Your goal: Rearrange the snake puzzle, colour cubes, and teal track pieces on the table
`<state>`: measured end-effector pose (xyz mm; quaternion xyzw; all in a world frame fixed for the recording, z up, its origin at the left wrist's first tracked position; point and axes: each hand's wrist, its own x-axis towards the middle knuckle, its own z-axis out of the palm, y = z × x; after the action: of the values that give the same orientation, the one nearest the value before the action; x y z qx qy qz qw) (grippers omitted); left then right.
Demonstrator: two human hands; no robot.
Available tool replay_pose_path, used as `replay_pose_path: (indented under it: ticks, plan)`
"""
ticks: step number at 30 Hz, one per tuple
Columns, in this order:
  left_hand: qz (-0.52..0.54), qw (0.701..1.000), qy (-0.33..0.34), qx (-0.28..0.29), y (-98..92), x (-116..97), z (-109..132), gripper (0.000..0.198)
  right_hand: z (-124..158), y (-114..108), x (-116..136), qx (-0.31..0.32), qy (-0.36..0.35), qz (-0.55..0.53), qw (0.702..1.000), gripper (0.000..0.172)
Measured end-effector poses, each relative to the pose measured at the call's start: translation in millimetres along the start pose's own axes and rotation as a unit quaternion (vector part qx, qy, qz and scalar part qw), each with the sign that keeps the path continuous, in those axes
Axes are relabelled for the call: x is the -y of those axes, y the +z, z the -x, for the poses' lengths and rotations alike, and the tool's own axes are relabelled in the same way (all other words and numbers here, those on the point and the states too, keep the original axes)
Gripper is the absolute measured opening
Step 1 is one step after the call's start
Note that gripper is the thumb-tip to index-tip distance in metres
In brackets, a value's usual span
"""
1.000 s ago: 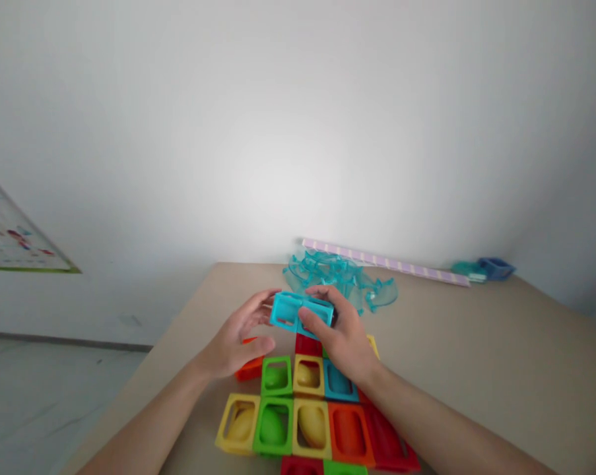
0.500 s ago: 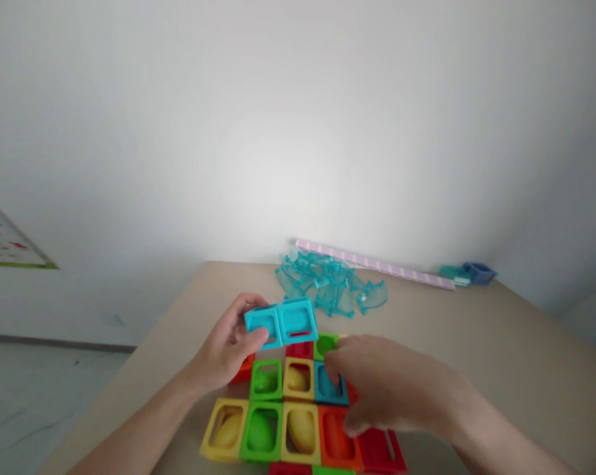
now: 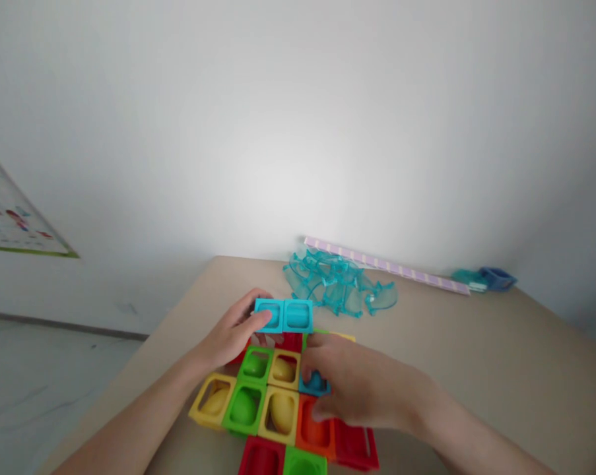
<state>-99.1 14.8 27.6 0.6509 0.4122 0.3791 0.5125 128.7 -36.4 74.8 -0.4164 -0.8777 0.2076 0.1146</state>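
Note:
My left hand grips a pair of joined light-blue blocks, thumb across the front of the left one. They are square with rounded openings and are held above the far end of a flat cluster of similar blocks. My right hand reaches over the cluster with bent fingers around a darker blue block, partly covered by them. Its thumb rests at the orange block. Beside these are yellow blocks, green blocks and red blocks, set side by side in rows.
Translucent teal curved pieces lie in a heap on the beige table. Behind them a lilac striped strip runs along the wall. A dark-blue tray-like piece sits at the back right. A poster hangs at left.
The joined light-blue blocks have turned level in my left hand. The block cluster has rotated slightly and shifted left with my right hand on it. The camera view has also shifted.

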Motion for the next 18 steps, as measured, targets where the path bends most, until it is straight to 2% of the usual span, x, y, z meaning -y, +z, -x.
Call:
replay_pose_path:
  ticks: [3, 5, 12, 16, 18]
  plan:
    - [-0.007, 1.000, -0.008, 0.019, 0.4, -0.4, 1.2, 0.026, 2.6, -6.7, -0.6, 0.036, -0.007, 0.057, 0.998, 0.028]
    - [-0.035, 0.999, 0.005, 0.019, 0.9, -0.8, 1.7, 0.025, 3.6, -9.5, -2.6, 0.036, 0.012, 0.072, 0.997, 0.032]
    - [-0.114, 0.991, 0.068, 0.026, -1.2, -3.0, 1.4, 0.024, 3.8, -11.5, -14.2, 0.066, 0.038, 0.046, 0.996, 0.030]
    - [-0.120, 0.990, 0.071, 0.029, -1.8, -2.9, 1.6, 0.022, 3.4, -14.6, -16.9, 0.126, 0.072, 0.034, 0.989, 0.038]
    - [-0.118, 0.990, 0.073, 0.028, -1.7, -1.8, 1.5, 0.022, 3.2, -14.7, -17.6, 0.135, 0.089, 0.033, 0.986, 0.043]
